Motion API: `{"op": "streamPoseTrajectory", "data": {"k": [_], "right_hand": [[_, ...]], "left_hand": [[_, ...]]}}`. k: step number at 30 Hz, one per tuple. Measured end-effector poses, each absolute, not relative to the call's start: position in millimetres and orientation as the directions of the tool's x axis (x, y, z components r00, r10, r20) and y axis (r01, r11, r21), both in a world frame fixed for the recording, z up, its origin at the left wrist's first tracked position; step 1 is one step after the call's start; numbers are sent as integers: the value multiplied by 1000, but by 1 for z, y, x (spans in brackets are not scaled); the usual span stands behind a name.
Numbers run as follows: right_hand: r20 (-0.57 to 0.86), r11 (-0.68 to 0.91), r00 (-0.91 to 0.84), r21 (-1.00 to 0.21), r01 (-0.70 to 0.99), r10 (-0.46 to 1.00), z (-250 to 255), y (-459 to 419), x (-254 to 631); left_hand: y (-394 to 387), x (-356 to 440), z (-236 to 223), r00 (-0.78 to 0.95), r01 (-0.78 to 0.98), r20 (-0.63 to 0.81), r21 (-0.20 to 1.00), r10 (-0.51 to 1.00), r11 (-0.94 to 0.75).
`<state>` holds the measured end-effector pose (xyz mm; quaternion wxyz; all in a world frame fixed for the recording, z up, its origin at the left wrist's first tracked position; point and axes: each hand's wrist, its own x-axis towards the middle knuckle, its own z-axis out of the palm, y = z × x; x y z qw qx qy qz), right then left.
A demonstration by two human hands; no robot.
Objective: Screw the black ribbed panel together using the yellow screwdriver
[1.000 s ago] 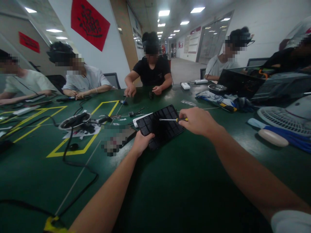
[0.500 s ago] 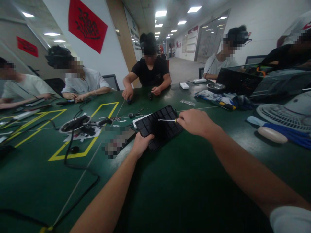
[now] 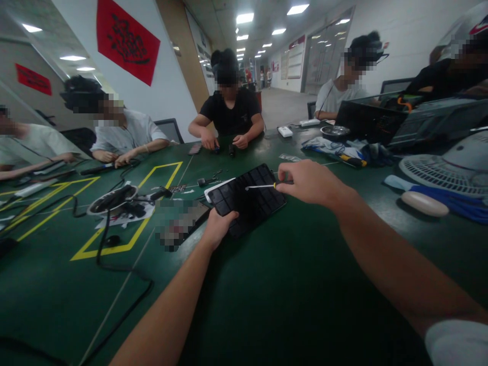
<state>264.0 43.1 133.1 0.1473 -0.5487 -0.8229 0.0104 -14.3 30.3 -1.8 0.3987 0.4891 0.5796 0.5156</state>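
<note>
My left hand (image 3: 220, 226) is closed on the near left edge of a flat black tray (image 3: 224, 197), its thumb lying on top. Grid-like compartments cover the tray, which is tilted over the green table. In my right hand (image 3: 310, 184) is a screwdriver (image 3: 263, 186), its yellow-and-black handle pinched between the fingers. The thin metal shaft points left across the tray. A small bright bit shows at the tip, too small to name. Partly hidden behind the tray is a white flat object (image 3: 209, 193).
Left of the tray lies a dark flat object (image 3: 196, 216), partly blurred out. Beyond it are a metal dish with dark parts (image 3: 91, 207) and black cables (image 3: 99, 249). To the right are a white fan (image 3: 438, 173), a pale oval object (image 3: 425, 203) and cloth gloves (image 3: 331, 147). Several people sit around the table.
The camera view has shifted slightly. My right fingers have changed their hold on the screwdriver, so more of its handle shows. My left hand stays on the tray. The person opposite has moved their hands.
</note>
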Motion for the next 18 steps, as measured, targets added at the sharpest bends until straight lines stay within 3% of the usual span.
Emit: {"op": "streamPoseTrajectory", "data": {"k": [11,18], "right_hand": [[387,445,-397,-39,895,832,133,42,260],[422,472,-417,-30,881,805,130,42,258]], "left_hand": [[33,-13,-1,-211,132,15,991,977,13],[32,-11,1,-213,127,14,992,977,13]]}}
